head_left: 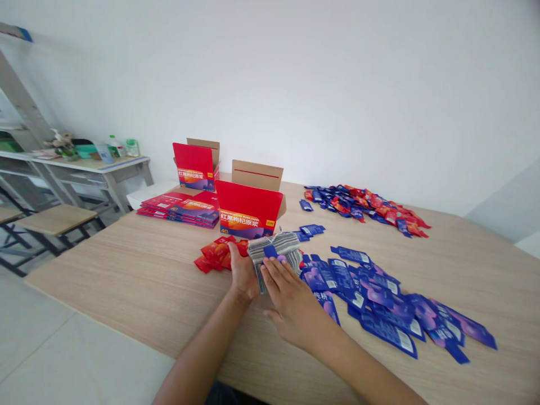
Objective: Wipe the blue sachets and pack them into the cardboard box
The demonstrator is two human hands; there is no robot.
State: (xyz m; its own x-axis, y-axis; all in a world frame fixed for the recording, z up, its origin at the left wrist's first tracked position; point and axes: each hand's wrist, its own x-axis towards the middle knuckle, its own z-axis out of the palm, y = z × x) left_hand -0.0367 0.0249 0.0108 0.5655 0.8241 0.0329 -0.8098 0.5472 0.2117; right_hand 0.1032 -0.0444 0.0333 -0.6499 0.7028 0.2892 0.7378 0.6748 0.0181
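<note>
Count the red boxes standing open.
2: the nearer box, right of the flat stack, and the farther box, behind that stack.

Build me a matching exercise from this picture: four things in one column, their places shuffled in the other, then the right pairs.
Things
1. Grey striped cloth
2. Stack of flattened red cartons
3. Mixed heap of red and blue pouches
4. Stool with a pale wooden top

Places
A. Toward the right rear of the table, by the wall
B. Beyond the table's left edge
C. Between the left hand and the right hand
D. Just left of the front open carton

Right pairs: 1-C, 2-D, 3-A, 4-B
</note>
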